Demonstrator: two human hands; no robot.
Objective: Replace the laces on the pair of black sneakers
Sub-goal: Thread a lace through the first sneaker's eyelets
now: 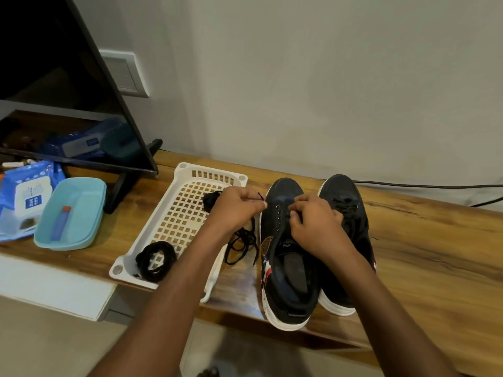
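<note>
Landmark: white perforated plastic basket (174,213) on the wooden bench (422,240). Far left of the basket: blue wet-wipes pack (24,197), then a teal plastic tray (70,213) with a blue tube in it; black TV screen (54,77) behind them. Inside the basket, near corner: coiled black lace bundle (155,260); far end of the basket has another dark bundle (213,200), partly hidden by the hand. Left hand (234,210) over the basket's right edge, thumb and forefinger pinching the tip of a black lace (260,197); the loose run of that lace (241,247) trails on the bench just right of the basket. Right of the basket: unlaced black sneaker with white sole (288,268), eyelets bare, tongue open. Right hand (313,224) sits on its eyelet row, fingers curled at the tongue, seemingly pinching something, likely the lace's other end; can't tell for sure. Furthest from the basket: second black sneaker (345,213), laces in, old or new can't tell. Judgement: early to middle; the nearer shoe is stripped and its threading barely begun, all eyelet rows left.
</note>
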